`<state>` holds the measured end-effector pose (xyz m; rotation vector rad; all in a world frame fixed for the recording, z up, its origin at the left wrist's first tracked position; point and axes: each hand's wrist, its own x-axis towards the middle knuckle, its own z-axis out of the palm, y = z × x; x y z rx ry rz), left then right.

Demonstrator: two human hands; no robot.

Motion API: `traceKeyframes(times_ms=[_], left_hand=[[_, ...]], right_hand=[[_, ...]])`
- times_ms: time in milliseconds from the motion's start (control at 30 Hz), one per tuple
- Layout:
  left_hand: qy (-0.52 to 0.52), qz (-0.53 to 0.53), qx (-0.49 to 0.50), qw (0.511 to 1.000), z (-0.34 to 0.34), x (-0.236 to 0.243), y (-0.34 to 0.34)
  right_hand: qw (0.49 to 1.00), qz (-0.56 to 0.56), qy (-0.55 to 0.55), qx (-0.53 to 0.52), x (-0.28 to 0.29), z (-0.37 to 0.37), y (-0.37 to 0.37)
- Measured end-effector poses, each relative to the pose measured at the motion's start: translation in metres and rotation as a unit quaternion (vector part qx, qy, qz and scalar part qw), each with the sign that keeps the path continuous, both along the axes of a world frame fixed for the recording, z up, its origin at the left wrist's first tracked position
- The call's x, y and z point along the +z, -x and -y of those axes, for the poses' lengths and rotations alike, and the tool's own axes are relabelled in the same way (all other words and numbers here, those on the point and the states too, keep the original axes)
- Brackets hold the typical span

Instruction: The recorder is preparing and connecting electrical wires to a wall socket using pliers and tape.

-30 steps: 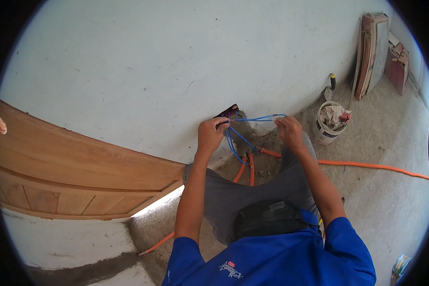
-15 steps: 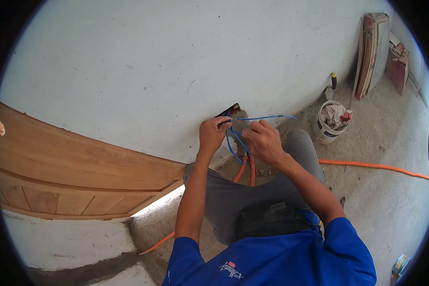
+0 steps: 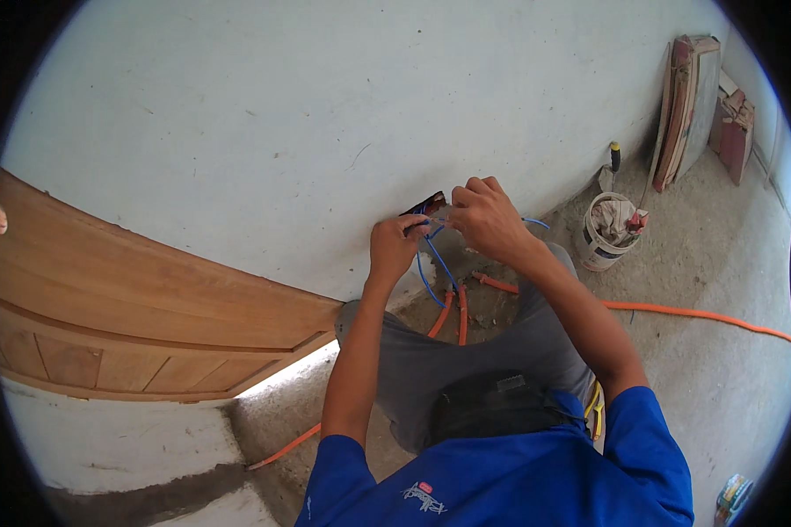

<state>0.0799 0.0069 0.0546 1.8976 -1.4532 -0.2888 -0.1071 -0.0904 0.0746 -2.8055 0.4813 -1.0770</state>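
Blue electrical wires (image 3: 440,257) run between a cut-out box hole (image 3: 426,205) low in the white wall and the orange conduits (image 3: 462,316) at the floor. My left hand (image 3: 396,249) pinches the wires just below the hole. Close to its right, my right hand (image 3: 487,220) is closed on the same bundle, its fingertips turned away. A bare-looking stretch of wire shows between the two hands. One blue wire end sticks out beyond my right hand toward the right.
A wooden door panel (image 3: 167,307) stands at the left. To the right are a bucket (image 3: 600,249) with crumpled paper, a yellow-and-black-handled trowel (image 3: 614,158) and boards (image 3: 690,110) leaning on the wall. An orange conduit (image 3: 703,309) crosses the rough floor. Yellow-handled pliers (image 3: 597,413) show beside my waist.
My right hand has moved up and closed over the blue wire, covering part of it. My left hand keeps its pinch. Another orange conduit end now shows near my knee.
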Motion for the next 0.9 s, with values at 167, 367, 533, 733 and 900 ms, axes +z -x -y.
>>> traceKeyframes(times_ms=[167, 367, 533, 733, 900], left_hand=[[0.016, 0.015, -0.013, 1.000, 0.001, -0.002, -0.003], [-0.017, -0.003, 0.000, 1.000, 0.002, -0.001, -0.001], [0.019, 0.021, -0.018, 0.999, 0.001, -0.006, -0.005], [0.027, 0.024, -0.017, 0.999, 0.003, -0.007, -0.004], [0.028, 0.007, -0.013, 0.999, 0.003, -0.005, -0.002]], right_hand=[[1.000, 0.013, -0.003, 0.014, 0.004, -0.002, 0.003], [0.999, 0.032, -0.031, 0.011, 0.009, -0.001, 0.010], [0.997, 0.054, -0.049, 0.001, 0.019, 0.000, 0.016], [0.994, 0.085, -0.063, 0.003, 0.013, -0.004, 0.018], [0.993, 0.098, -0.069, 0.012, 0.012, -0.005, 0.012]])
